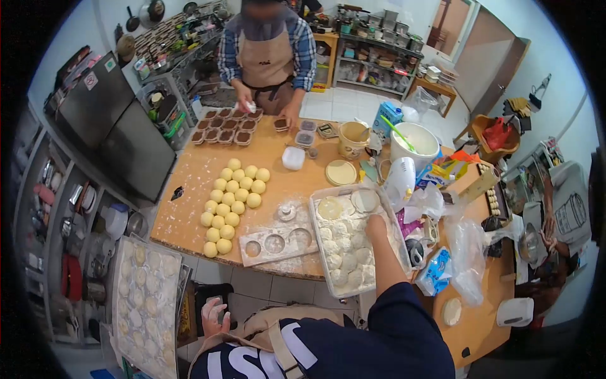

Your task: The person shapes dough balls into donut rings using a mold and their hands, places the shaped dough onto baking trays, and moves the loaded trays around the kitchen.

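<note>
My right hand [377, 226] reaches into a white plastic tray [315, 218] of flour-covered dough rounds [341, 246]. Its fingers are hidden behind the wrist and forearm. A flat round cutter-like disc [365, 200] lies in the tray's far corner. Down by my apron, my left hand [215, 316] is dusted with flour, its fingers loosely bent and apart, holding nothing visible. Left of the tray is a floury wooden mold with three round holes [276, 244]. Beyond it, several smooth yellow dough balls [231, 196] sit in rows on the table [183, 208].
Across the table, a person in an apron [265, 57] handles brown-filled cups [224, 126]. A white bucket [413, 142], hand mixer [399, 180], plastic bags [467, 252] and blue tissue pack [434, 271] crowd the right. A floury dough tray [146, 303] stands left. Another person is at far right.
</note>
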Action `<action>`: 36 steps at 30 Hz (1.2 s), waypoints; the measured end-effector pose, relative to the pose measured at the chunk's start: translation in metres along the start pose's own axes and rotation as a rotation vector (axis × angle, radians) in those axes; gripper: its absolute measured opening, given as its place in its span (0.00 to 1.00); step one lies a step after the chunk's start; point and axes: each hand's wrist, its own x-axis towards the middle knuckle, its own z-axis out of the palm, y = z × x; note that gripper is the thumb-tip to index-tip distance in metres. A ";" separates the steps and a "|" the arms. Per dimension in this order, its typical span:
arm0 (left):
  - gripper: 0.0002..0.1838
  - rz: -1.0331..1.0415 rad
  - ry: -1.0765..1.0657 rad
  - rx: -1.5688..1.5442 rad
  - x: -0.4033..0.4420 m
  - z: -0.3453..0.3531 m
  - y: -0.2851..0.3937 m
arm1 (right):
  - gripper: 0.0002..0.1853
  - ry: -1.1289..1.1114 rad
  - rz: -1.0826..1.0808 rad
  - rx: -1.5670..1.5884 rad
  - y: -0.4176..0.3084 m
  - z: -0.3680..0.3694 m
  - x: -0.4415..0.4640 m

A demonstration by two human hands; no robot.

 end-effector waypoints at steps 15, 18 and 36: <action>0.13 -0.057 0.113 0.008 -0.006 -0.006 0.000 | 0.17 -0.323 0.683 2.083 0.035 -0.046 -0.010; 0.12 -0.025 0.133 -0.076 0.000 -0.012 0.002 | 0.20 0.018 1.020 1.992 0.060 -0.012 -0.003; 0.13 -0.462 0.471 0.140 -0.169 -0.156 -0.102 | 0.17 -1.879 0.267 1.832 -0.579 -0.015 -0.154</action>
